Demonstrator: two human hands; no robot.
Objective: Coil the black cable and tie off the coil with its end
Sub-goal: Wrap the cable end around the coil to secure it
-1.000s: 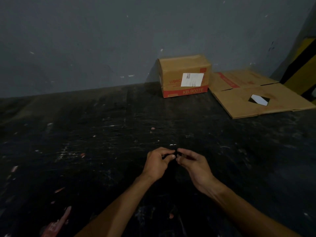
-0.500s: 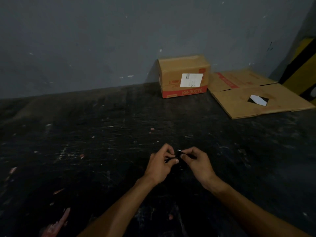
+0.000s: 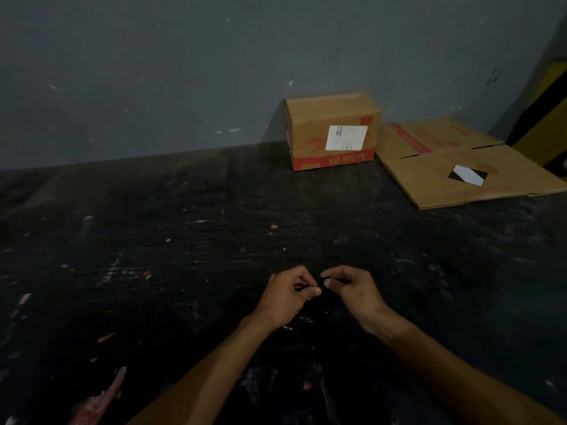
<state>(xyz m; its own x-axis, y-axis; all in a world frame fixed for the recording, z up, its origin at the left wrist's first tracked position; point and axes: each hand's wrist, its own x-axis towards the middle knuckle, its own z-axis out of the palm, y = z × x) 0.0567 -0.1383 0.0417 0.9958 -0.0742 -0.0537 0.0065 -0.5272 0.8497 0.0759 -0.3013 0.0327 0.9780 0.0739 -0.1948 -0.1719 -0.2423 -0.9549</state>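
While I compared this view with the two earlier ones, these lines held:

Hands: my left hand (image 3: 287, 297) and right hand (image 3: 352, 289) sat close together, low at centre, above the dark scuffed table (image 3: 153, 256).
Change: half a second before, the fingertips met; now a small gap had opened between them, as if pulling apart.
Grip: both hands were closed in a pinch on the black cable (image 3: 320, 286) (only a short dark strand showed between the thumbs).
Cable: the rest was lost against the dark surface; I could not tell how the coil lay.
Meaning: I judged the tie-off was being drawn tight, late in the task.
Background: a cardboard box (image 3: 331, 133) and flattened cardboard (image 3: 460, 179) lay by the wall, well apart.
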